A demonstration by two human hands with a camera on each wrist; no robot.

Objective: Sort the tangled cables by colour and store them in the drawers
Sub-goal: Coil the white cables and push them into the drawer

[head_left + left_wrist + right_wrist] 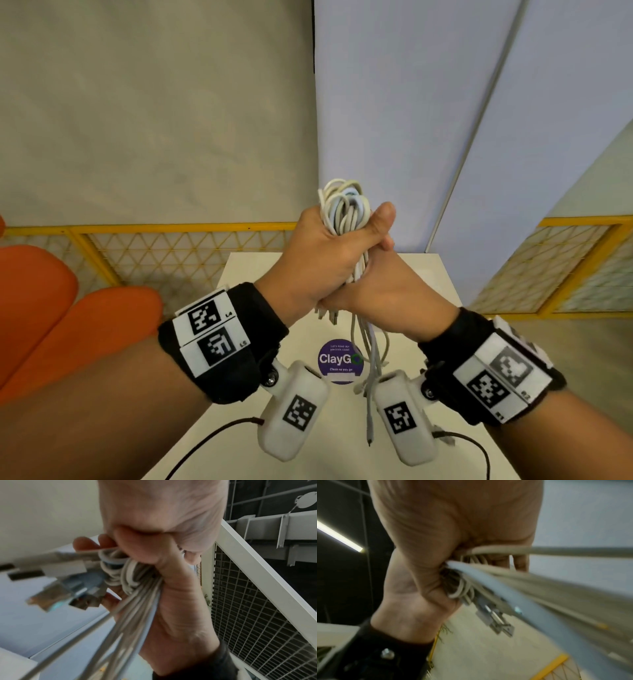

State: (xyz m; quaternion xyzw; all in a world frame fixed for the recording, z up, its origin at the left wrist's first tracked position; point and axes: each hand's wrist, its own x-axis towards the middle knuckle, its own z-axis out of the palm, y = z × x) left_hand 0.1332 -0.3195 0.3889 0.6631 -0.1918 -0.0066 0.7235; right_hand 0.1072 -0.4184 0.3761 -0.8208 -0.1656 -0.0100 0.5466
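Gripping cable bundle above table

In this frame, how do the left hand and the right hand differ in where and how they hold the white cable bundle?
The left hand grips the white cable bundle higher up, just under its looped top; the right hand grips lower, where the loose ends hang out. The left hand's thumb lies across the front of the loops; the right hand's thumb is hidden behind the left hand. Both hands are wrapped round the same bundle, touching each other, raised above the white table.
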